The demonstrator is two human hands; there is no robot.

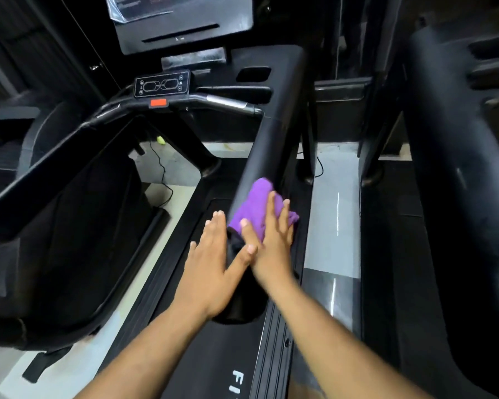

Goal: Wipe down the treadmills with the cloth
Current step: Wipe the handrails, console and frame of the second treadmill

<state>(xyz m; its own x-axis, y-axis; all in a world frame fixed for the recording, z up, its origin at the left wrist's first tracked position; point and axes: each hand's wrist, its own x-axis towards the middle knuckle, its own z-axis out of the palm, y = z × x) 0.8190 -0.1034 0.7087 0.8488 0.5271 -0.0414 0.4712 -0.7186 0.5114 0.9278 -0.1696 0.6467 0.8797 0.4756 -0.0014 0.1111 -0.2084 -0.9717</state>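
Your right hand (274,240) presses the purple cloth (255,208) against the treadmill's side rail (274,133).

Your right fingers (284,210) lie straight and spread over the cloth, flat on it rather than curled round it; the cloth bunches out beyond your fingertips and to their right, draped over the black rail. Your left hand (213,266) rests beside it on the rail's near end, fingers straight and close together, holding nothing, with the thumb reaching across to touch your right wrist. Past your fingertips the rail runs up to the console (162,84) with its red stop button (158,103) and the screen (182,21) above. Below your wrists lies the treadmill belt (213,355). A second treadmill (444,139) stands well right of your right fingers.
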